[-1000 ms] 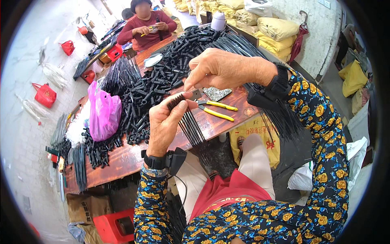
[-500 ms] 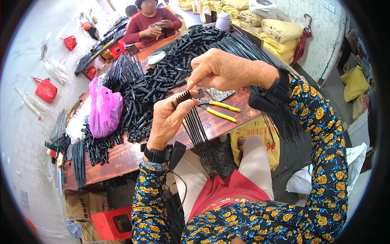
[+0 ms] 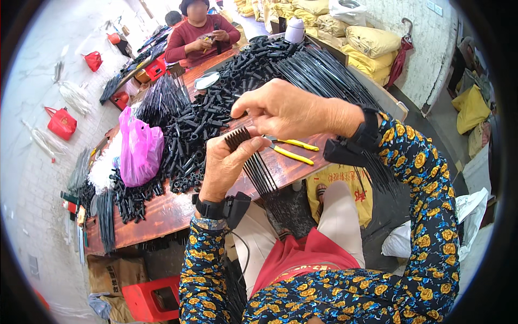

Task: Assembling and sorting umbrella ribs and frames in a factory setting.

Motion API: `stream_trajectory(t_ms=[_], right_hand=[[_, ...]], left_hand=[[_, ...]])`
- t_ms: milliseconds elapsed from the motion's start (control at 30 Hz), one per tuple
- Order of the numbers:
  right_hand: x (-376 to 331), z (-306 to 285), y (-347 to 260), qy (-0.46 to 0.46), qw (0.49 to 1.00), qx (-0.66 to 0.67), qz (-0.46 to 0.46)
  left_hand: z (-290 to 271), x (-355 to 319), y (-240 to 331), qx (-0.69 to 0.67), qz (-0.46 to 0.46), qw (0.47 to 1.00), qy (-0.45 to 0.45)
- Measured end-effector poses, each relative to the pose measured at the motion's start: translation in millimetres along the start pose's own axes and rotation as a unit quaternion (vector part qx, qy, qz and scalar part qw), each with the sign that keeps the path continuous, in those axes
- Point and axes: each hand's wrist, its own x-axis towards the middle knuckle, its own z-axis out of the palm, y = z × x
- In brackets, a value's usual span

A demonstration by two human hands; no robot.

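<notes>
Pinching a bundle of thin black rods (image 3: 253,162) near its top end, left hand (image 3: 226,164) holds it upright just in front of the worktop (image 3: 162,213) edge. Right hand (image 3: 286,110), fingers curled, picks at the rod tips. Rods look light, springy, prob. slippery; best gripped tight near the top so none slide out.

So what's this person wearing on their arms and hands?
Both hands are bare: left hand, right hand. Long dark navy sleeves with a yellow-orange flower print cover both arms. Each wrist carries a black strap with a small black boxy device, and a thin black cable hangs from the left one.
</notes>
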Motion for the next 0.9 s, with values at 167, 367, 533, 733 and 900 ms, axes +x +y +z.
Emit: stream_trajectory(t_ms=[167, 367, 533, 733, 900], right_hand=[[6.1, 11.4, -11.1, 0.024, 0.998, -0.061, -0.002], [-15.1, -3.6, 11.3, 0.065, 0.996, -0.051, 0.027], [-38.0, 45.7, 24.2, -0.304, 0.932, 0.006, 0.196], [-38.6, 127.4, 43.5, -0.194, 0.955, 0.148, 0.170], [-36.1, 126.6, 37.9, -0.197, 0.947, 0.193, 0.163]], left_hand=[[4.5, -3.2, -6.0, -0.053, 0.009, 0.998, 0.008], [2.6, -7.1, 5.2, -0.191, -0.004, 0.981, 0.042], [-0.4, -3.1, 0.3, -0.186, 0.005, 0.982, 0.022], [-1.1, 2.2, 3.5, -0.188, -0.024, 0.982, -0.020], [-39.5, 1.5, -29.3, -0.245, 0.041, 0.955, -0.160]])
